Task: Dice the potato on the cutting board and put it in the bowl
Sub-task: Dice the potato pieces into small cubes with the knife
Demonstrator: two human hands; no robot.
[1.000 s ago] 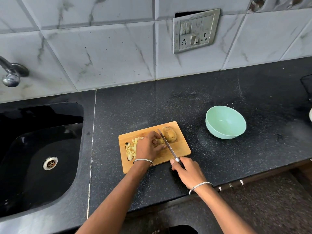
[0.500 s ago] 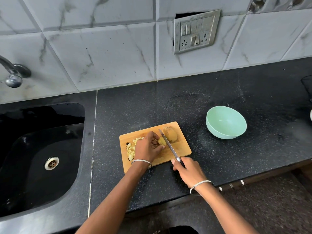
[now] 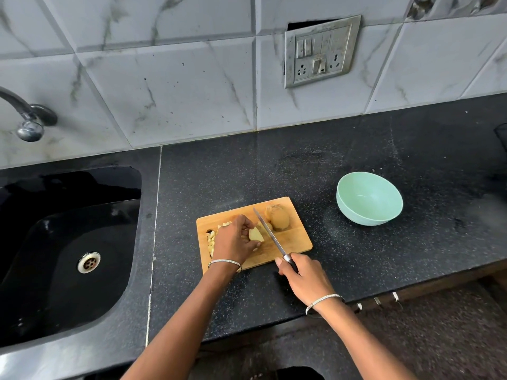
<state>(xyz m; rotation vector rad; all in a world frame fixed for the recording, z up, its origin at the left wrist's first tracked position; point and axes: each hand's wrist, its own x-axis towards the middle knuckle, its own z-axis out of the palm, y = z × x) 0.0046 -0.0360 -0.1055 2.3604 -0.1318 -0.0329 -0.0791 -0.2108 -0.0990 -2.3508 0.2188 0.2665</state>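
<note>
Black speckled stone forms the surface, backed by a wall of marbled grey tiles. On it lie one wooden cutting board and, well apart to the right and farther back, one mint-green bowl.

The potato is all on the board, in three lots. One skin-on chunk sits at the far right, one pale wedge in the middle, and one heap of small dice at the left.

Both hands wear one thin silver bangle each. The left hand curls its fingers round the wedge. The right hand grips the dark handle of the single knife, whose blade slants between wedge and chunk.

The left hand covers most of the dice, so their number cannot be told. Whether the blade touches the board is unclear.

One black sink with one steel drain lies left (its tap is cut off by the frame edge). One metal switch panel hangs on the wall. At the far right, one dark object is also cut off.
</note>
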